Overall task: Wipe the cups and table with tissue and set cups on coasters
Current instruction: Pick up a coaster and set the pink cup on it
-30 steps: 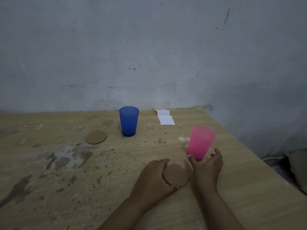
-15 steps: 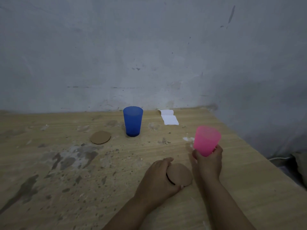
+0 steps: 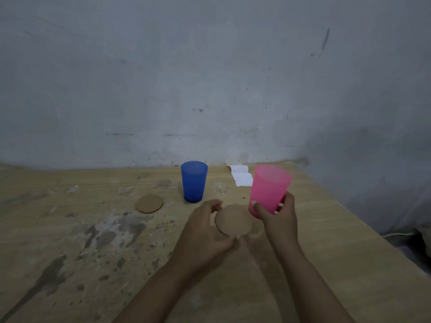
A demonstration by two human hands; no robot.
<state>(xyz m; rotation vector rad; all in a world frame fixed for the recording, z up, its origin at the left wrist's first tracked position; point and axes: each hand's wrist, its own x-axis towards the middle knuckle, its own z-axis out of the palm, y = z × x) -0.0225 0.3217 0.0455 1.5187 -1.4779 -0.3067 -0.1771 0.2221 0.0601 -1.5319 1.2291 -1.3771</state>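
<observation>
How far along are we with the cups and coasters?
Nothing is visibly finished. In hand: the right hand holds the pink cup in the air and the left hand holds a coaster. Left: the blue cup stands off the second coaster; the table is stained.

Two bare forearms are seen rising from the lower edge of the head view, each ending in a bare hand: the left hand (image 3: 205, 231) and the right hand (image 3: 278, 216). No sleeve cuff is shown on either arm within the frame. Short, unpainted fingernails can be made out on the right hand.
</observation>
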